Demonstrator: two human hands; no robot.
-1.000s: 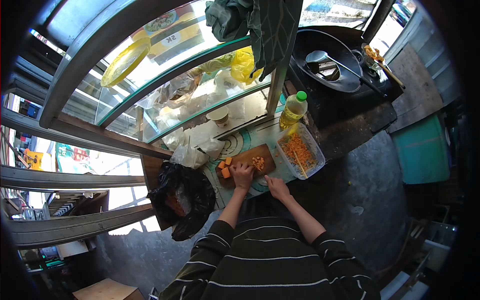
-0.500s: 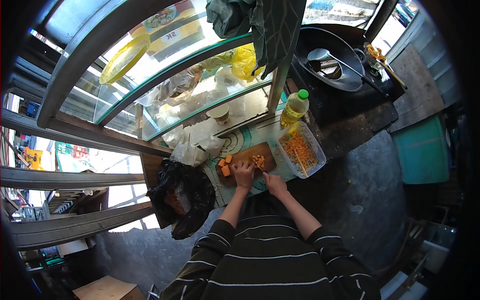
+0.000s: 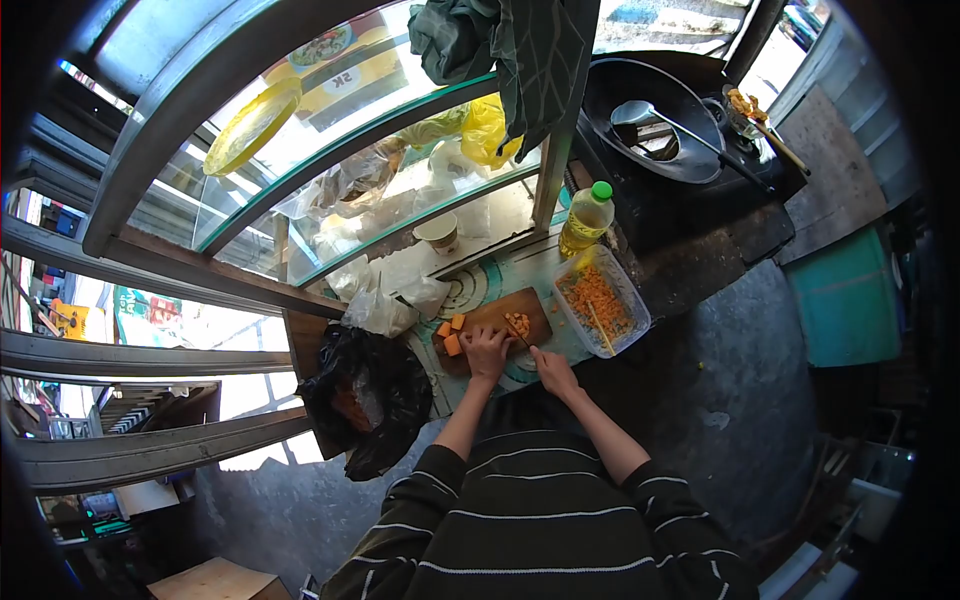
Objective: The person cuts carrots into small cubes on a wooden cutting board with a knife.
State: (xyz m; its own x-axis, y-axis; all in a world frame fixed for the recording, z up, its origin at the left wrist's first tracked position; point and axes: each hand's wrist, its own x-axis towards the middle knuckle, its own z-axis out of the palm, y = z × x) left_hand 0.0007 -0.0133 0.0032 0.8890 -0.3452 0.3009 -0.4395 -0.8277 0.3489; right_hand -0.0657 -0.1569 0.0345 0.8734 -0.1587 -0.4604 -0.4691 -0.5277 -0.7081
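Note:
On a brown wooden cutting board point(image 3: 541, 330), my left hand point(image 3: 487, 352) presses down with bent fingers; whatever lies under the fingertips is hidden. My right hand point(image 3: 553, 371) is closed around the handle of a knife point(image 3: 519, 339), whose dark, thin blade points over the board toward my left hand. Blocky chunks of an orange vegetable point(image 3: 453, 345) sit at the board's left end. Beyond the blade is a small heap of diced orange pieces point(image 3: 517, 323). Right of the board stands a clear plastic container point(image 3: 637, 338) with orange shreds and a yellowish stick in it.
A green-capped bottle of yellow oil point(image 3: 586, 222) stands behind the container. Farther right, a wok point(image 3: 690, 165) with a ladle rests on a stove. A black plastic bag point(image 3: 400, 375) lies left of the board. The glass display case point(image 3: 400, 225) rises behind the work surface.
My right hand and the knife have shifted slightly, and more of the blade shows now. My left hand stays at nearly the same place on the board.

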